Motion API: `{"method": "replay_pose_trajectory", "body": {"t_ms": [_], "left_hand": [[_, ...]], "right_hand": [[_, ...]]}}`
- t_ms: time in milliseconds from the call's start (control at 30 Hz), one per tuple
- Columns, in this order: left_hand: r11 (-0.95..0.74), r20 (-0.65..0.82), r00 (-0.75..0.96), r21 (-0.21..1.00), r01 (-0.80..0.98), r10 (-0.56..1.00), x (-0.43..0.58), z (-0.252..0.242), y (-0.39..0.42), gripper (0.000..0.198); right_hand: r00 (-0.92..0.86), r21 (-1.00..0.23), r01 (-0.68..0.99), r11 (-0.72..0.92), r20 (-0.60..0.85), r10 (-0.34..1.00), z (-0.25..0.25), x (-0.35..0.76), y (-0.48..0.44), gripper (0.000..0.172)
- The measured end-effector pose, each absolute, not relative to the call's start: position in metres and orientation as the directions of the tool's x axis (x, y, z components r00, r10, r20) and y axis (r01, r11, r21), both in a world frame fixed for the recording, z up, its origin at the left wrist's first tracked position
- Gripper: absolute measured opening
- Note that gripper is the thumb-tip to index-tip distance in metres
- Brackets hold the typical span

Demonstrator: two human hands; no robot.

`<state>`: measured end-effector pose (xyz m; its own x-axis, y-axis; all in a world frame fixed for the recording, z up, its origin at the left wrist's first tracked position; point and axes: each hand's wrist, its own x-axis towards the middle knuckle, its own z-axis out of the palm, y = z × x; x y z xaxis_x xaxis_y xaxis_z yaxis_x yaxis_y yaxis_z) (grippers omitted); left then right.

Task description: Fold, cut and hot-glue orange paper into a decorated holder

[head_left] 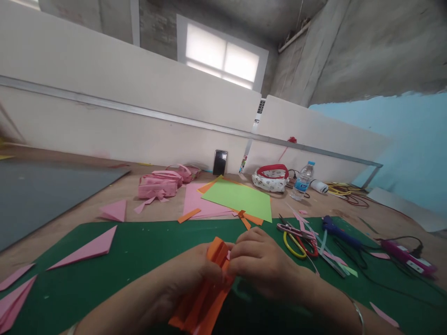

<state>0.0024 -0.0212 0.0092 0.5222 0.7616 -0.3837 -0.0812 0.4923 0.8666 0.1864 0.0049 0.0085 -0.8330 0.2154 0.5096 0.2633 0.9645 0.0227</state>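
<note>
A folded orange paper piece (206, 302) with lengthwise pleats is held up over the green cutting mat (146, 251). My left hand (190, 274) grips it from the left, thumb pressed on the folds. On its upper right side, the curled fingers of my right hand (261, 260) pinch the edge. A bit of pink shows between the hands; what exactly it is I cannot make out. Just beyond my hands lies a small folded orange strip (243, 218). Right of my right hand are scissors (295, 244) with yellow and red handles.
Green paper (240, 197) tops pink and orange sheets. Pink folded bows (159, 185), a phone (220, 162), a white pouch (270, 179) and a water bottle (302, 181) stand behind. A blue glue gun (340, 232) and a purple corded tool (407, 257) lie right; pink triangles (87, 249) lie left.
</note>
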Motion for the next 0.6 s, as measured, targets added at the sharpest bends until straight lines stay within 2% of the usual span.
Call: {"method": "replay_pose_trajectory", "body": {"t_ms": [133,233,333,367,500,600], "left_hand": [[0.485,-0.368,0.498,0.865,-0.124,0.785,0.004,0.005,-0.023,0.035],[0.512,-0.38,0.513,0.848,-0.14,0.77,0.004,0.001,-0.021,0.032],[0.521,-0.371,0.503,0.831,-0.195,0.78,0.004,0.002,-0.019,0.028],[0.517,-0.365,0.485,0.825,-0.226,0.795,0.004,0.003,-0.018,0.025],[0.483,-0.379,0.333,0.81,-0.333,0.864,0.004,0.011,-0.017,0.024],[0.435,-0.386,0.201,0.816,-0.381,0.9,0.005,0.012,-0.015,0.029]], "right_hand": [[-0.86,0.012,0.274,0.962,0.451,0.239,0.016,0.181,-0.003,0.011],[-0.857,0.013,0.247,0.969,0.471,0.212,0.015,0.178,-0.004,0.016],[-0.835,-0.019,0.247,0.969,0.502,0.223,0.013,0.18,-0.002,0.009],[-0.815,-0.06,0.265,0.962,0.519,0.257,0.012,0.181,-0.001,0.009],[-0.64,-0.37,0.396,0.84,0.545,0.542,0.013,0.19,0.003,0.038],[-0.483,-0.63,0.455,0.63,0.419,0.768,0.011,0.191,0.003,0.028]]}}
